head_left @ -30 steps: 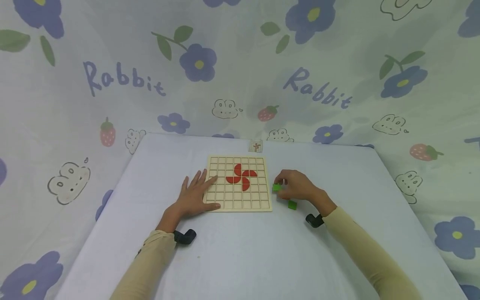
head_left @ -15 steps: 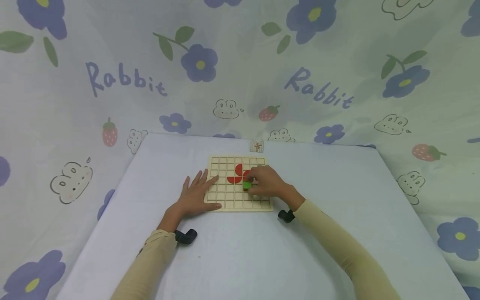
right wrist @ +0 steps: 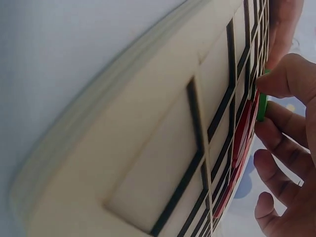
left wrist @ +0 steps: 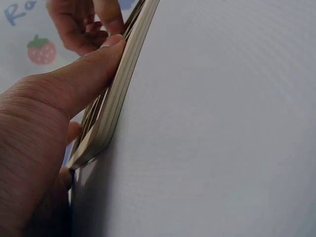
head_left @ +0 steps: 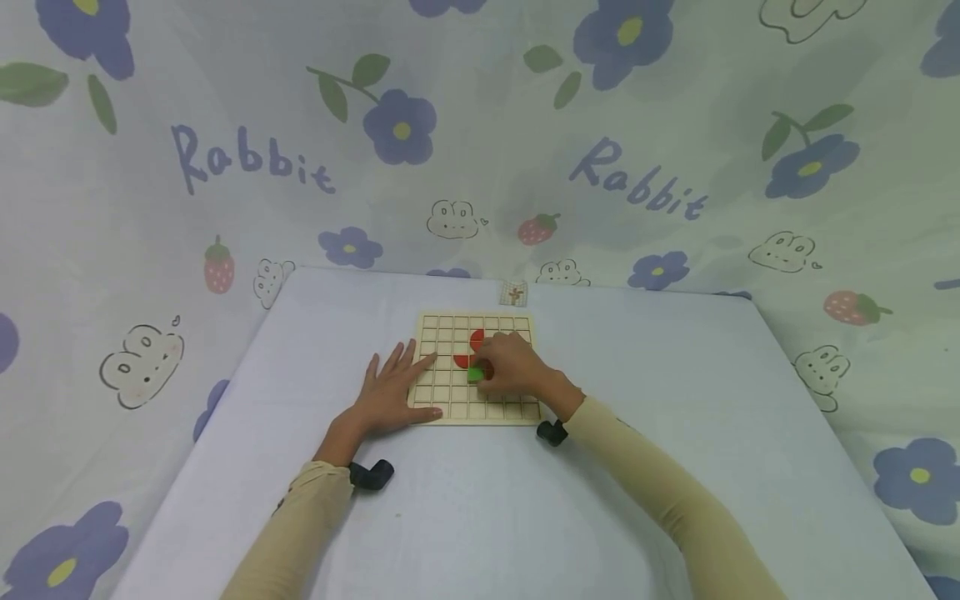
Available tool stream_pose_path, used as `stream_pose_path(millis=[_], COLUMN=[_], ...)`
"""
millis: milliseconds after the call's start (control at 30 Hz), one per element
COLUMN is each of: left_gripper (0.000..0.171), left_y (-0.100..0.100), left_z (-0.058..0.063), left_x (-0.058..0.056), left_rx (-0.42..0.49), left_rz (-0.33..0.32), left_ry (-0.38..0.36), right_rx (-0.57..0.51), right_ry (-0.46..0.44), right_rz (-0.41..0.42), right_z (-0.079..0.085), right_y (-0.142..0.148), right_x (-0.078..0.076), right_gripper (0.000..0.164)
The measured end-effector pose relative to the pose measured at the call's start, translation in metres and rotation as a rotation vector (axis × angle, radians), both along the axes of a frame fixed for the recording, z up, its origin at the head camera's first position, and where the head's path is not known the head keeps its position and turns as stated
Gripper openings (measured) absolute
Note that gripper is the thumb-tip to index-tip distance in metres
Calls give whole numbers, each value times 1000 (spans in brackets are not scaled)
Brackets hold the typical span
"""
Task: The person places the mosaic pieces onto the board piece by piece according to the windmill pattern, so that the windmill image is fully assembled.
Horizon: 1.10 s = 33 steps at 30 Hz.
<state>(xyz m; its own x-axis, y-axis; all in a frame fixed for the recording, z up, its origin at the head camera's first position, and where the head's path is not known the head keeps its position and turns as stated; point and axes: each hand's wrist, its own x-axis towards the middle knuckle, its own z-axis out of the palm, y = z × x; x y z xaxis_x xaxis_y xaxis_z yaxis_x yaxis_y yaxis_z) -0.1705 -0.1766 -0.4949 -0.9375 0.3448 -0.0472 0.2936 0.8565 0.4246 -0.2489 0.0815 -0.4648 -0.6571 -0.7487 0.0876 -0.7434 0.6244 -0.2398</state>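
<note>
My right hand [head_left: 513,367] pinches a small green tile [head_left: 476,375] between thumb and fingers, low over the wooden grid board [head_left: 450,404]. In the right wrist view the green tile [right wrist: 262,106] sits close to the grid, beside red pieces [right wrist: 241,131]. Two rounded red pieces [head_left: 462,361] show left of my right hand in the head view, which partly covers the red group. My left hand [head_left: 386,397] rests spread across the board's left edge, fingers straight, its thumb [left wrist: 94,74] lying on the front left part of the board.
A small card [head_left: 514,293] with a grid and a red-brown figure lies behind the board. White cloth covers the table [head_left: 465,508]. A patterned curtain [head_left: 480,125] rises behind. My right sleeve [head_left: 637,467] crosses the area right of the board.
My right hand has picked up a green tile from beside the board and carried it left over the grid, just left of the lower red piece. My left hand has stayed in place.
</note>
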Motion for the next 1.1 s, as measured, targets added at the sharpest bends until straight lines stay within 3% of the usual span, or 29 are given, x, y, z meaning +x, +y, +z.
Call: stream_pose_path(millis=[533, 733, 1100], left_gripper=[100, 101, 102], left_y=[0, -1, 1], left_z=[-1, 1, 5], left_x=[0, 1, 2], left_rx=[-9, -10, 14], left_rz=[0, 1, -12], left_ry=[-13, -5, 14], right_rx=[4, 23, 195], right_ry=[-76, -44, 2], right_rz=[11, 11, -21], right_z=[6, 9, 16], right_y=[1, 0, -11], right_x=[7, 10, 3], right_gripper=[20, 17, 14])
